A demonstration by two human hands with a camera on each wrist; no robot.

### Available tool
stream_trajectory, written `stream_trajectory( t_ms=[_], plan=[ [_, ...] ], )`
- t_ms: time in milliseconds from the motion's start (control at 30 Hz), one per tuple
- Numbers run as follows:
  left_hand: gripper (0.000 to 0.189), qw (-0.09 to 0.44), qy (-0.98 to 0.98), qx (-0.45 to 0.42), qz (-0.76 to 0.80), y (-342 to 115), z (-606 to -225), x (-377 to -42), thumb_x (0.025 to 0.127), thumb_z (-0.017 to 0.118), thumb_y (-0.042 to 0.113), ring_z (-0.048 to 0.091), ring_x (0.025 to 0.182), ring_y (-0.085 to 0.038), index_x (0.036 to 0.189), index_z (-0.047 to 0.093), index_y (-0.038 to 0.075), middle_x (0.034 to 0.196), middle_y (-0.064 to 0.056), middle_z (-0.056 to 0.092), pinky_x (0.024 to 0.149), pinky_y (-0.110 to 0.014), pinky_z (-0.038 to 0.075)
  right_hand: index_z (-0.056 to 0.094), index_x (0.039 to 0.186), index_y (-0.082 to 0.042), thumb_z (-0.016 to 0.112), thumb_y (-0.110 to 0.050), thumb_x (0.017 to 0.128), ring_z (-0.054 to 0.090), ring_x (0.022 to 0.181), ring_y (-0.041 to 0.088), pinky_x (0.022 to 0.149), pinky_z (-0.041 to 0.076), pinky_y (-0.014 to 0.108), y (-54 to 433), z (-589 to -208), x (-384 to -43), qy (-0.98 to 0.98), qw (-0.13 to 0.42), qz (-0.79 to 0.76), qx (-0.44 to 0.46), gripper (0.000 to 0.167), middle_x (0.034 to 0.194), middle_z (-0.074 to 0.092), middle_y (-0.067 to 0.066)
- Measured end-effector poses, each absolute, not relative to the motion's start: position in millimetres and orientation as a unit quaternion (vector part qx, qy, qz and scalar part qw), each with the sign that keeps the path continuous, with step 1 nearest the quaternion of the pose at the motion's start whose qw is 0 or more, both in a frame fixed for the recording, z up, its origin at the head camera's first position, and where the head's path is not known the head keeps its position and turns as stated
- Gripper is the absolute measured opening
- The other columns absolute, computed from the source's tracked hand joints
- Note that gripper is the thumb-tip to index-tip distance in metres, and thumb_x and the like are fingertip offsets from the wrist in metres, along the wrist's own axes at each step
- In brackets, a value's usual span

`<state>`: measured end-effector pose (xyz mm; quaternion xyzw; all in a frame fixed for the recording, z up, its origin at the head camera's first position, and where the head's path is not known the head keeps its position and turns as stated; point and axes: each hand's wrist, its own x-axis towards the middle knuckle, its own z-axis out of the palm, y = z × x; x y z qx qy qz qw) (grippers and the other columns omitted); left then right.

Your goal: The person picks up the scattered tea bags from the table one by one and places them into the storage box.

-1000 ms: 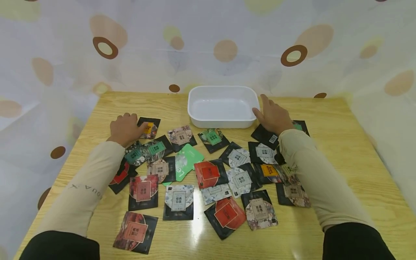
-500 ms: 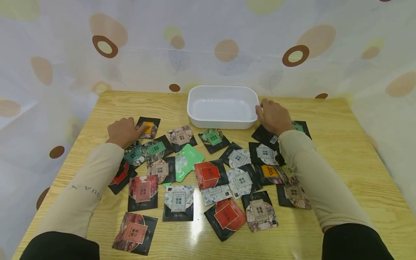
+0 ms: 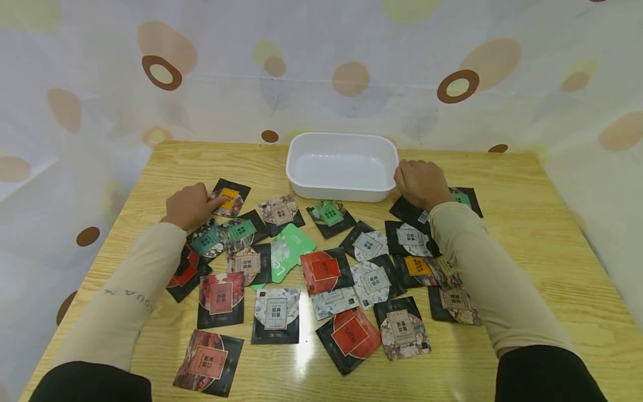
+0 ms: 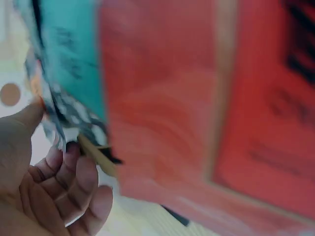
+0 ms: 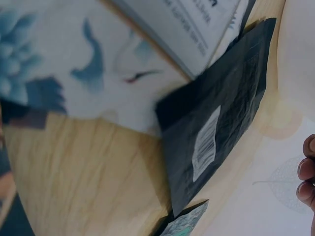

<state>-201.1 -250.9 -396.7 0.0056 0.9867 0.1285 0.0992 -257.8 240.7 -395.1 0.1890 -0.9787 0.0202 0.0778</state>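
One white tub [image 3: 341,194] stands beside curled, empty right fingers [image 5: 306,168], left fingers [image 4: 86,173] pinching an orange-labelled sachet [image 3: 236,201].

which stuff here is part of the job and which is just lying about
Likely part of the job:
orange-labelled sachet, pinched by the left hand
white tray, beside the curled right hand
other sachets spread on the table

Likely just lying about:
flat green piece among the sachets
patterned backdrop, mere surroundings

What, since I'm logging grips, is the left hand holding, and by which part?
The left hand pinches the yellow-labelled sachet by its near left corner, the thumb lying over the printed face.
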Motion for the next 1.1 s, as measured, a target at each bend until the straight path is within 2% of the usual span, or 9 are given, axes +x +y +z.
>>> stream_trajectory(
  t_ms=[67, 133, 167, 233, 300, 400, 567, 833, 1100],
  plan=[
    [0.046, 0.113, 0.977, -0.001, 0.180, -256.0, -397.6, -203.9, 0.100, 0.056, 0.044, 0.051, 0.057, -0.022, 0.076, 0.053, 0.005, 0.067, -0.009, 0.055, 0.052, -0.032, 0.039, 0.053, 0.081, -0.002, 0.024, -0.023, 0.105, 0.058, 0.065, 0.035, 0.061, 0.049, 0.048, 240.9, -396.1, -257.3, -0.978, 0.078, 0.029, 0.189, 0.043, 0.073, 0.061, 0.018],
    [0.042, 0.130, 0.963, -0.009, 0.236, -261.2, -398.6, -206.6, 0.100, 0.057, 0.040, 0.057, 0.071, -0.025, 0.094, 0.059, -0.001, 0.089, -0.019, 0.064, 0.061, -0.034, 0.045, 0.052, 0.081, -0.002, 0.024, -0.023, 0.105, 0.057, 0.064, 0.034, 0.061, 0.048, 0.047, 241.4, -396.7, -256.7, -0.978, 0.078, 0.035, 0.190, 0.043, 0.072, 0.060, 0.018],
    [0.043, 0.138, 0.955, -0.013, 0.262, -263.2, -398.9, -207.4, 0.100, 0.057, 0.039, 0.060, 0.078, -0.025, 0.107, 0.059, -0.004, 0.103, -0.023, 0.065, 0.066, -0.035, 0.048, 0.052, 0.081, -0.002, 0.023, -0.022, 0.105, 0.057, 0.064, 0.034, 0.060, 0.048, 0.047, 241.6, -397.2, -256.6, -0.978, 0.077, 0.036, 0.189, 0.043, 0.072, 0.060, 0.017],
    [0.047, 0.160, 0.935, -0.026, 0.317, -265.8, -399.0, -208.4, 0.102, 0.055, 0.036, 0.061, 0.081, -0.023, 0.119, 0.056, -0.008, 0.113, -0.026, 0.063, 0.070, -0.035, 0.050, 0.052, 0.081, -0.003, 0.023, -0.023, 0.105, 0.056, 0.063, 0.034, 0.059, 0.047, 0.046, 241.3, -398.0, -256.9, -0.979, 0.077, 0.039, 0.187, 0.043, 0.071, 0.059, 0.017],
    [0.046, 0.177, 0.911, -0.039, 0.370, -267.6, -399.5, -209.1, 0.103, 0.053, 0.033, 0.061, 0.076, -0.016, 0.125, 0.054, -0.008, 0.108, -0.020, 0.064, 0.066, -0.031, 0.050, 0.052, 0.082, -0.003, 0.023, -0.023, 0.105, 0.056, 0.064, 0.034, 0.061, 0.048, 0.047, 241.0, -398.7, -257.6, -0.979, 0.074, 0.039, 0.186, 0.043, 0.072, 0.060, 0.017],
    [0.042, 0.190, 0.879, -0.057, 0.433, -269.1, -398.3, -210.3, 0.104, 0.052, 0.029, 0.061, 0.069, -0.007, 0.127, 0.051, -0.006, 0.093, -0.003, 0.066, 0.060, -0.027, 0.050, 0.053, 0.083, -0.002, 0.022, -0.024, 0.105, 0.058, 0.066, 0.034, 0.063, 0.049, 0.048, 239.6, -397.9, -258.3, -0.980, 0.066, 0.039, 0.185, 0.043, 0.074, 0.061, 0.017],
    [0.039, 0.173, 0.861, -0.069, 0.474, -267.5, -391.6, -213.7, 0.103, 0.054, 0.026, 0.066, 0.069, -0.003, 0.130, 0.051, -0.003, 0.082, 0.012, 0.065, 0.065, -0.026, 0.057, 0.054, 0.085, -0.001, 0.022, -0.023, 0.105, 0.060, 0.069, 0.035, 0.065, 0.050, 0.049, 238.0, -396.4, -258.8, -0.980, 0.059, 0.034, 0.189, 0.043, 0.076, 0.062, 0.018],
    [0.043, 0.157, 0.845, -0.086, 0.504, -247.3, -370.9, -222.4, 0.103, 0.054, 0.031, 0.064, 0.083, 0.000, 0.133, 0.050, 0.001, 0.103, 0.005, 0.059, 0.077, -0.024, 0.058, 0.055, 0.087, 0.000, 0.022, -0.023, 0.104, 0.062, 0.071, 0.037, 0.068, 0.051, 0.050, 236.4, -395.8, -260.0, -0.981, 0.050, 0.027, 0.186, 0.044, 0.080, 0.064, 0.020],
    [0.025, 0.155, 0.808, -0.085, 0.561, -208.4, -343.6, -237.4, 0.102, 0.056, 0.025, 0.065, 0.074, 0.002, 0.119, 0.054, 0.006, 0.098, 0.004, 0.059, 0.070, -0.020, 0.058, 0.055, 0.087, 0.000, 0.023, -0.021, 0.104, 0.061, 0.072, 0.037, 0.071, 0.051, 0.050, 234.9, -394.6, -261.6, -0.979, 0.047, 0.037, 0.194, 0.043, 0.080, 0.064, 0.020]
  ],
)
